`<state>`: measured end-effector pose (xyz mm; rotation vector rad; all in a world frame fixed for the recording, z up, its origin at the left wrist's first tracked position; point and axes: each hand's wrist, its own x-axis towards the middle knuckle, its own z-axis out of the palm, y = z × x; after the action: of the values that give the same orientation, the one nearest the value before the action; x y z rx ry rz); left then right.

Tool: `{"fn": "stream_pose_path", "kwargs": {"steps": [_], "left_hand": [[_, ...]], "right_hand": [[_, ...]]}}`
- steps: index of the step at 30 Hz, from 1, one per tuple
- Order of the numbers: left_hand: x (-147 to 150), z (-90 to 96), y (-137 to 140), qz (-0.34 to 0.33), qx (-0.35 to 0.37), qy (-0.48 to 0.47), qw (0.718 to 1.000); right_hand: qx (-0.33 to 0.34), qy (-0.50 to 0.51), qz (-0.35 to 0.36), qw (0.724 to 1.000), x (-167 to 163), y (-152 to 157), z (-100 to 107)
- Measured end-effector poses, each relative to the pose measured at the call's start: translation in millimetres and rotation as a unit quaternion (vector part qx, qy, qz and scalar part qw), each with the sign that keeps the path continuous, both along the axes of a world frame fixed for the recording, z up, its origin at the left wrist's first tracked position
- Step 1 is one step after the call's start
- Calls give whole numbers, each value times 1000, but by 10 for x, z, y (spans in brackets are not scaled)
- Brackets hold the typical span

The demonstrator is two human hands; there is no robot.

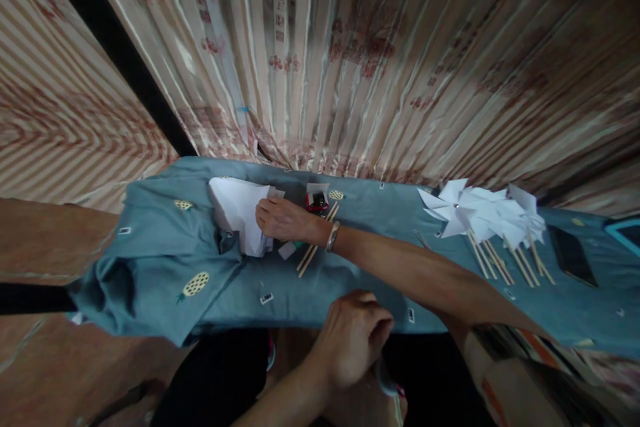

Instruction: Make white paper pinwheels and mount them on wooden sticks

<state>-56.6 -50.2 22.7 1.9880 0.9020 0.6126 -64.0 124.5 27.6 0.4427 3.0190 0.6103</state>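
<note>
My right hand [281, 217], with a bangle [333, 236] at the wrist, reaches across to the left side of the cloth-covered table. Its fingers are closed at the right edge of a stack of white paper sheets [240, 203]. My left hand [353, 330] is curled closed over the table's front edge; whatever its fingers may hold is hidden. Beside my right hand lie a few thin wooden sticks [310, 257], partly under the forearm. Just behind them is a small red box [317, 201] with dark contents. A small whitish block [287, 251] lies near the paper.
White paper pinwheels [480, 210] on wooden sticks lie heaped at the right. Beyond them are a dark phone [573, 255] and a blue-rimmed object [625, 233] at the frame edge. The blue-green cloth [225, 307] bunches at left. A patterned curtain [320, 80] hangs behind.
</note>
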Motion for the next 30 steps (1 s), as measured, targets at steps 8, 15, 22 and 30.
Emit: {"fn": "stream_pose_path", "kwargs": {"steps": [8,15,22,30], "left_hand": [[11,6,-17,-4,6,9,1000],[14,26,-2,-21,14,41,999],[54,-36,-25,-24,31,41,998],[39,12,4,-19,20,50,998]], "right_hand": [[-14,-21,-7,1000,48,1,73],[-15,-27,-11,999,187,-20,74],[-30,-45,-49,997,289,-139,238],[-44,-5,-83,996,478,-282,367]]}}
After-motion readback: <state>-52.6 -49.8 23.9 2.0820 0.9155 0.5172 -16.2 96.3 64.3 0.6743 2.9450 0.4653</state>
